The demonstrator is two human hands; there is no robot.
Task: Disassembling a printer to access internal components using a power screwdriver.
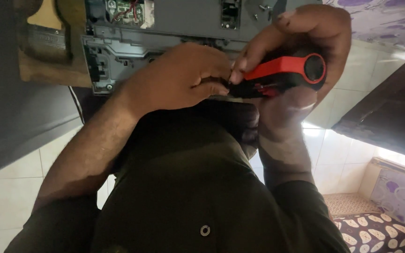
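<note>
My right hand [301, 42] is wrapped around the thick handle of a red and black screwdriver [287, 70], which lies roughly level in front of my chest. The fingers of my left hand [183, 77] are closed and pinch the front end of the screwdriver [230, 86], where the handle meets the shaft; the tip itself is hidden under them. Just beyond both hands lies an opened grey electronic device [179, 28] with a bare green circuit board [127, 9] and plastic framing. My dark green shirt [188, 187] fills the lower middle.
The device rests on a worn wooden board [48, 70]. A few loose screws [261, 7] lie on its grey panel. White floor tiles [338, 154], a dark flat panel [390, 112], a purple-patterned cloth [385, 18] and a spotted cushion [376, 232] lie to the right.
</note>
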